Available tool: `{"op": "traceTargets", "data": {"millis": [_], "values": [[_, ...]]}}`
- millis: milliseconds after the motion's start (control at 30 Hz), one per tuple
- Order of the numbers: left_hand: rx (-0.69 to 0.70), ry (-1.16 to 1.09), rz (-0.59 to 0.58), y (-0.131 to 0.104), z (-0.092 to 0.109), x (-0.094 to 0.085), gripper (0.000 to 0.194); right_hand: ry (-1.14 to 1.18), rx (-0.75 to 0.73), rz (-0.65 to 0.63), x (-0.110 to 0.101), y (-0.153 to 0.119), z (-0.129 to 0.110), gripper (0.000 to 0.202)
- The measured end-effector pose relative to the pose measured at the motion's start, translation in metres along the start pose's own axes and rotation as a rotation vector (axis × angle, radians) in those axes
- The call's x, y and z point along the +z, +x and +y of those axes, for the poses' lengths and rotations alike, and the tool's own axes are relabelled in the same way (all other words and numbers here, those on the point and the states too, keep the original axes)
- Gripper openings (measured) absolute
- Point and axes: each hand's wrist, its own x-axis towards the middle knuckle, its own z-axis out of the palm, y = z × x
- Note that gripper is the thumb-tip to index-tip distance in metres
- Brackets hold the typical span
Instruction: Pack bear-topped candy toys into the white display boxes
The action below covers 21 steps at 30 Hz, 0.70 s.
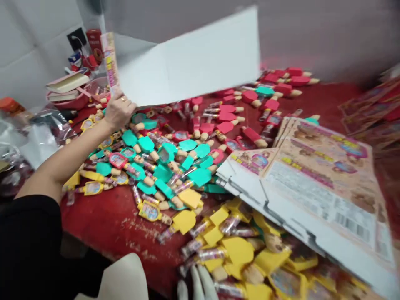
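My left hand (pixel 120 110), bare and wearing a ring, is closed on the lower left edge of a large white cardboard piece (pixel 193 62), raised above the table. A printed strip (pixel 110 62) runs up its left side. Below lie many popsicle-shaped pieces, teal (pixel 201 177), red (pixel 226 127) and yellow (pixel 239 250), with small clear-wrapped tubes among them. At the bottom edge, white-gloved fingers of my right hand (pixel 200 285) stretch out beside the yellow pieces; the rest of that hand is cut off. I see nothing held in it.
Flattened printed cartons (pixel 331 175) lie stacked on the red table (pixel 103 212) at the right. More printed cards (pixel 375 104) blur behind them. A notebook (pixel 68 83) and clear plastic bags (pixel 46 129) are at the left. A cream surface (pixel 125 279) shows at the bottom.
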Motion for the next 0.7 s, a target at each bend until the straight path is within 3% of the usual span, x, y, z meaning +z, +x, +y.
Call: {"op": "traceTargets", "data": {"millis": [33,167,233,300,367,433,533,600,700], "values": [[-0.053,-0.02,0.044,-0.044,0.003,-0.016,0.039,-0.007,-0.052,-0.02,-0.003,0.004,-0.007,0.08],[-0.25,-0.059,0.18,-0.201,0.028,-0.076,0.038,0.078,-0.155,0.1,-0.011,0.019,-0.018,0.059],[-0.319,-0.055,0.196,-0.26,0.059,-0.087,0.039,0.115,-0.188,0.124,-0.012,0.021,-0.016,0.05],[-0.342,-0.071,0.167,-0.301,0.103,-0.08,0.042,0.13,-0.236,0.17,-0.014,0.022,-0.014,0.047],[-0.356,-0.108,0.098,-0.319,0.151,-0.055,0.047,0.133,-0.29,0.249,-0.014,0.023,-0.012,0.046],[-0.388,-0.16,0.019,-0.316,0.189,-0.023,0.05,0.14,-0.322,0.301,-0.013,0.024,-0.012,0.045],[-0.416,-0.198,-0.096,-0.296,0.221,0.016,0.043,0.143,-0.307,0.27,-0.012,0.017,-0.011,0.044],[-0.358,-0.215,-0.134,-0.291,0.23,0.022,0.037,0.122,-0.293,0.235,-0.014,0.005,-0.011,0.044],[-0.3,-0.238,-0.121,-0.3,0.23,0.007,0.036,0.089,-0.29,0.225,-0.016,-0.019,-0.019,0.041]]}}
